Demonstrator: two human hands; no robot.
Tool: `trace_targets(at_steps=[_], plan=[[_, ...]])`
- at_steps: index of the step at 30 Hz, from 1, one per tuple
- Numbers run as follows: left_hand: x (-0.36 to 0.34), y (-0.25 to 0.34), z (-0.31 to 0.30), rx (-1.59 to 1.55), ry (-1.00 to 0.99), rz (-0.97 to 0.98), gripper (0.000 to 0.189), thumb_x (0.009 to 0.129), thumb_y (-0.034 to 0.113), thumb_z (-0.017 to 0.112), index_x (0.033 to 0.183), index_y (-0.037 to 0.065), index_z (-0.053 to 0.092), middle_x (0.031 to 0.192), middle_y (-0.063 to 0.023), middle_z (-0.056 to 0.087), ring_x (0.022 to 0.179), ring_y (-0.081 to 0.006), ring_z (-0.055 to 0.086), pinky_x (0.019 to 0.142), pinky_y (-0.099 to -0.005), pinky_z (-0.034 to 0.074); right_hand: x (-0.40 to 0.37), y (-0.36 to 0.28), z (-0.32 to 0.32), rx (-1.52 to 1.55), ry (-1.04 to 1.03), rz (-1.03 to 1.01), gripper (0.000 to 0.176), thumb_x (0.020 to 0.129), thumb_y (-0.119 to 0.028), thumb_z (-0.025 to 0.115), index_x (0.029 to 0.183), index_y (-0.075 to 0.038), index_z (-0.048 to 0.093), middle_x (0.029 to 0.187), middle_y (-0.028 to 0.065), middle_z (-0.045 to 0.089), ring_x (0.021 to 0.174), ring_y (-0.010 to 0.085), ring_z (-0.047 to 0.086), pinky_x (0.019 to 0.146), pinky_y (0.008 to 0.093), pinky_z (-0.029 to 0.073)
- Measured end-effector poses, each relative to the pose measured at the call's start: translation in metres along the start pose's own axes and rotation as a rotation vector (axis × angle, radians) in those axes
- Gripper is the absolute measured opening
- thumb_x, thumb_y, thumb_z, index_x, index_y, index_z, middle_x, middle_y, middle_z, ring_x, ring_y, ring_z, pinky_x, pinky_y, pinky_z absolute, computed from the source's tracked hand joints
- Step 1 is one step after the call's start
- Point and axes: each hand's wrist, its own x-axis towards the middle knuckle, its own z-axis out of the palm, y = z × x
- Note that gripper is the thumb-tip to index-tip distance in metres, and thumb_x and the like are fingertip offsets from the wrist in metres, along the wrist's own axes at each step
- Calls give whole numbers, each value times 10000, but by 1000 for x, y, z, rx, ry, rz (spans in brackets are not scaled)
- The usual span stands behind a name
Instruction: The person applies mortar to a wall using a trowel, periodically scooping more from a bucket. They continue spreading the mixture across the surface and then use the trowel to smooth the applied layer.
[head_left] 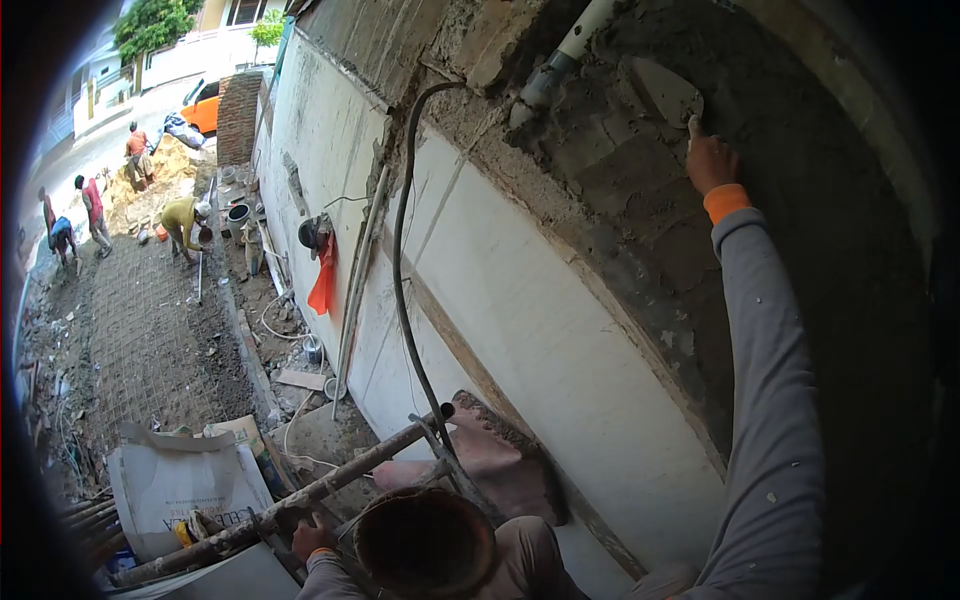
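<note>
My right hand [712, 160] grips a trowel [668, 92] by its handle, arm stretched far up. The trowel's blade lies against wet grey mortar [640, 190] on the upper wall, right of a grey pipe [550, 78]. Low in the view, my left hand [312, 540] is curled beside a rusty scaffold pole [340, 475]; what its fingers close around is hard to make out. Just right of it sits a round, dark mortar pan [425, 540], in front of my knee. How the pan is supported is hidden.
A black hose [402, 250] hangs down the white wall panels [540, 330]. Far below, several people work around a mesh-covered ground [150, 330], one in a yellow shirt [182, 222] bending over. A white sack [185, 485] lies beyond the pole. An orange vehicle [203, 108] stands by the street.
</note>
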Motion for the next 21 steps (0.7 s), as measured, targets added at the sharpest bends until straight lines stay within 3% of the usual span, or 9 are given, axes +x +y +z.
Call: trace_targets(at_steps=[5,10,13,17,20,21], plan=[[4,-6,2,23,6,23,499,887,494,495,951,31,672,939,-225,681,903,-387,658,801,-484,507,-16,37,-9,16,5,148,417,942,-242,470,1352,-174,438,1091,195,644,1041,404,609,873,514,473],[4,-6,7,24,-4,7,496,888,507,496,947,45,667,929,-212,684,900,-383,658,797,-483,505,-22,69,-38,6,-127,211,436,967,-296,436,1396,-226,399,1149,181,631,1085,400,589,890,509,469],[3,-5,1,35,-1,2,487,883,508,506,932,50,665,917,-206,686,892,-378,660,789,-477,508,-20,102,-21,95,-14,178,448,963,-301,435,1403,-223,393,1151,173,633,1085,399,589,904,490,472],[2,-6,2,36,-6,3,472,879,501,521,919,52,663,904,-201,686,874,-372,666,777,-473,512,9,131,7,194,95,331,475,956,-316,429,1416,-212,378,1190,176,615,1112,405,570,949,497,445],[3,-3,1,30,-8,2,466,878,496,526,916,52,663,900,-201,686,866,-368,668,771,-473,514,-6,78,-38,84,45,338,491,946,-311,440,1421,-211,372,1173,206,610,1111,410,566,966,506,426],[3,-3,1,32,-9,2,465,878,495,526,916,51,663,899,-202,686,864,-368,668,769,-473,515,-12,62,-41,107,103,244,495,941,-296,449,1421,-205,368,1137,217,616,1082,414,579,939,513,441]])
